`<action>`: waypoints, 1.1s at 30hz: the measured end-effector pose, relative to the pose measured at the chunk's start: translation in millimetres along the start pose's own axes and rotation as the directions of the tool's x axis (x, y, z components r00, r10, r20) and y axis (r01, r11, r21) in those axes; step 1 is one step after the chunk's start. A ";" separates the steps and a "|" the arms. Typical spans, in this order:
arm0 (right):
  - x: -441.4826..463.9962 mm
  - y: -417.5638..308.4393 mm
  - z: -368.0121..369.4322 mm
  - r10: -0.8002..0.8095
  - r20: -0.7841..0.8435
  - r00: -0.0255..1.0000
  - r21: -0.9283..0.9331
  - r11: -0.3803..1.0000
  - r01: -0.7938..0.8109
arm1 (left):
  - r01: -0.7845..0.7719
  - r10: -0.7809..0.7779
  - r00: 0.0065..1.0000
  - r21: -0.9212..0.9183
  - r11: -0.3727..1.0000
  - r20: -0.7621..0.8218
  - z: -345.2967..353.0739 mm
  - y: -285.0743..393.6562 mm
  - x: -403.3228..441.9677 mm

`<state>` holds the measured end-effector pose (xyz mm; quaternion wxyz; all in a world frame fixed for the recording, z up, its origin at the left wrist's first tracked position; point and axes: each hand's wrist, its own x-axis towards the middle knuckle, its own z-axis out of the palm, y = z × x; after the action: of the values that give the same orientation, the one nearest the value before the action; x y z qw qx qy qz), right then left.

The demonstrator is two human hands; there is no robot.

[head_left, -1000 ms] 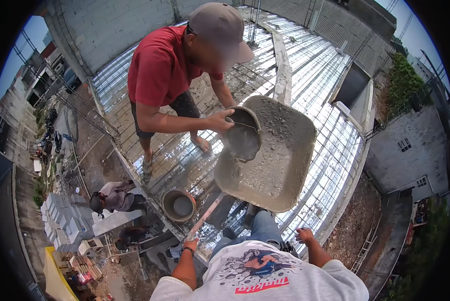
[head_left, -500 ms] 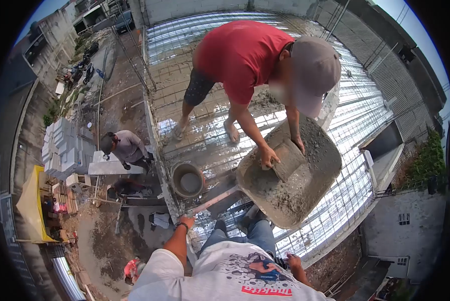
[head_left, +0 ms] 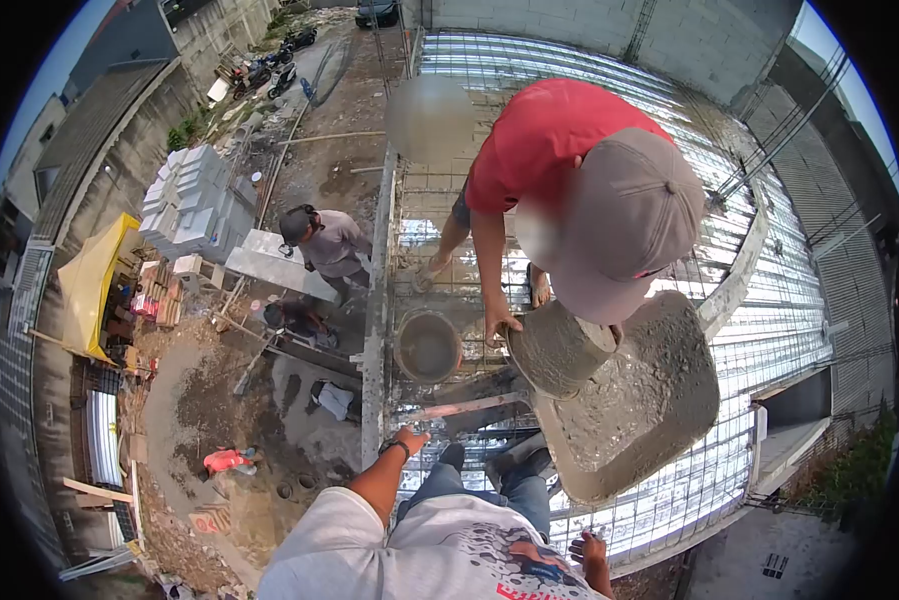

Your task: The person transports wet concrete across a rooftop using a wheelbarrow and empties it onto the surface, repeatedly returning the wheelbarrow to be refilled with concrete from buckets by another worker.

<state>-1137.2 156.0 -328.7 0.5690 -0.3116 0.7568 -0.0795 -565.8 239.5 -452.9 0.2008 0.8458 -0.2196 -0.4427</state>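
Observation:
My left hand (head_left: pixel 410 438) is closed at the end of the reddish wheelbarrow handle (head_left: pixel 469 406), with a dark band on the wrist. At lower right, my right hand (head_left: pixel 589 548) shows loosely bent fingers, apart, with nothing visible in them. Wet grey concrete lies in the wheelbarrow (head_left: pixel 697 420). Over its near left side, a co-worker in a red shirt (head_left: pixel 559 130) and cap (head_left: pixel 641 205) tilts a concrete-coated bucket (head_left: pixel 559 350), one hand at its rim. A second bucket (head_left: pixel 428 346) stands upright left of the wheelbarrow, with grey material inside.
Steel mesh covers the shiny corrugated deck (head_left: pixel 769 300). Along its left runs a raised edge (head_left: pixel 374 350) above a drop. Down below are a person in a light shirt (head_left: pixel 334 245), another in red (head_left: pixel 227 461), and stacked pale blocks (head_left: pixel 194 205). Vertical rebar rises at upper right.
The co-worker's bucket has gone from tipped over the wheelbarrow, to down in the concrete, to its near left side. The view has swung left, showing more ground below. My left hand stays at the handle.

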 end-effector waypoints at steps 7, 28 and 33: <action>-9.3 -34.6 24.2 -0.112 0.053 0.992 0.000 0.994 0.112 | 0.032 -0.034 0.996 0.016 0.999 0.081 -6.9 -7.3 -13.6; -5.8 -34.4 28.9 -0.076 0.068 0.995 0.031 0.997 0.074 | -0.035 0.021 0.993 0.123 0.992 0.115 -10.8 47.6 -37.5; 0.4 -31.8 29.6 -0.085 0.069 0.994 0.054 0.995 0.081 | -0.083 0.064 0.990 0.154 0.985 0.125 -12.1 57.5 -40.9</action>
<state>-1098.2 137.5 -323.9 0.5997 -0.3308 0.7200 -0.1114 -587.7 216.4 -388.8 0.1355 0.8223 -0.2971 -0.4660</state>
